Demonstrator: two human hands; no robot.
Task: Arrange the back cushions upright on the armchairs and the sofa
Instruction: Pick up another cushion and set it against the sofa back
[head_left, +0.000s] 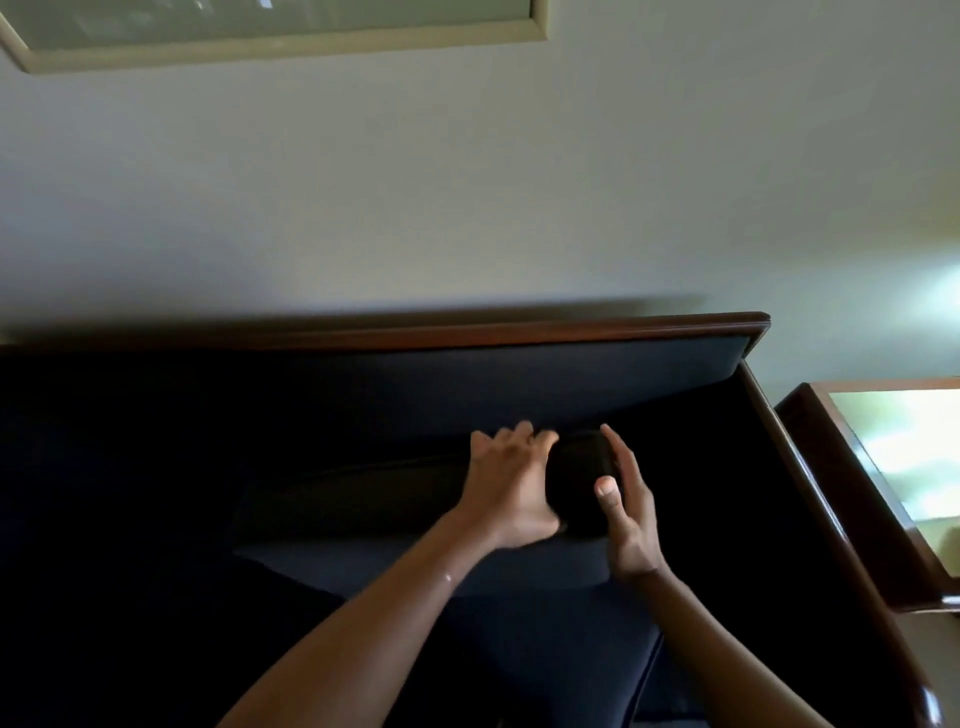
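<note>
Both of my hands are in view, two in total. My left hand (511, 486) lies palm down on the top edge of the back cushion (395, 499), fingers curled over the far side; it grips the cushion near its right end. My right hand (626, 512) is held open, fingers straight and slightly apart, with the palm against the rounded right end of the same cushion; the thumb faces the camera. It presses sideways and does not close around anything.

Count of cushions: one back cushion can be told apart with certainty. It stands on its long edge on the sofa (571, 374), just in front of the upholstered backrest, reaching from my hands toward the left. One seat cushion (519, 639) lies beneath my forearms.

The dark blue fabric is deeply shadowed; the left part of the sofa is nearly black, and seams or further cushions there cannot be made out. The sofa is cut off at the left and bottom edges.

Outward: one wooden top rail (467, 330), one wooden armrest (831, 519) on the right, one side bench (831, 447) with a glossy top beyond it, cut off at the right. One picture frame (291, 44) hangs on the wall, cut off at the top.
</note>
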